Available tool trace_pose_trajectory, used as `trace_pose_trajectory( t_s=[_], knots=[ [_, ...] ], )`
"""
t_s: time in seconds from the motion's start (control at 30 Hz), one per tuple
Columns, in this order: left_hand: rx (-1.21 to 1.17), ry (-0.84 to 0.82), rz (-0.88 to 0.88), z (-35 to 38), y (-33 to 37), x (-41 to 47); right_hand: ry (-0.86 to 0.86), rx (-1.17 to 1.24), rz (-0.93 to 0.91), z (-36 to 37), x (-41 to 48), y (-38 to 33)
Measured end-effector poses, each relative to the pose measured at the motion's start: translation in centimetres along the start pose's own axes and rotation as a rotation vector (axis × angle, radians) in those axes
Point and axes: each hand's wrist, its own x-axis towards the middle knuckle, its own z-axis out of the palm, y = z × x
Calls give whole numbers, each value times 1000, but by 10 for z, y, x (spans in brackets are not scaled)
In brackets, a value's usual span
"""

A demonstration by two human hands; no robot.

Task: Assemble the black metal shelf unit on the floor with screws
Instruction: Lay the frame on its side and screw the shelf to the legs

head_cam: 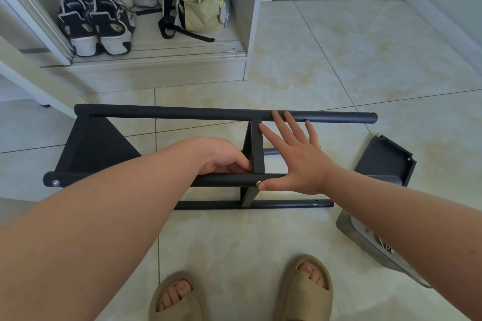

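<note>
The black metal shelf unit (182,113) lies on its side on the tiled floor, its round poles running left to right. A black shelf panel (91,143) is fixed at its left end and a middle panel (257,148) stands edge-on at the centre. My left hand (227,157) curls its fingers around the near upper pole beside the middle panel. My right hand (294,156) is spread flat with straight fingers over the frame, its thumb tip touching a silver screw (258,183) in the near pole. Another screw (55,183) shows at the pole's left end.
A loose black shelf panel (386,159) lies on the floor at the right, with a grey tray-like thing (365,240) nearer me. An open cabinet with shoes (96,23) and a bag (200,2) stands behind. My sandalled feet (305,286) are at the bottom.
</note>
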Motion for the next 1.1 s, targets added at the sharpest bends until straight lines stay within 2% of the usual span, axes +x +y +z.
trace_pose_trajectory(
  t_s=[0.17, 0.33, 0.5, 0.7, 0.97, 1.1],
  knots=[
    [-29, -14, 15, -2, -2, 2, 8, 17, -3, 0, 0, 0],
    [-28, 63, 65, -1, -3, 5, 3, 17, 0, 0, 0, 0],
    [-12, 23, 89, -1, -3, 1, 0, 17, 3, -1, -1, 0],
    [47, 122, 94, 2, -3, 1, 1, 23, 4, -1, 0, 0],
    [-60, -8, 52, -1, -2, -2, -3, 21, 8, -2, -1, -1],
    [-49, -19, 31, -2, -2, 3, 2, 19, 7, -1, 0, 0]
  ],
)
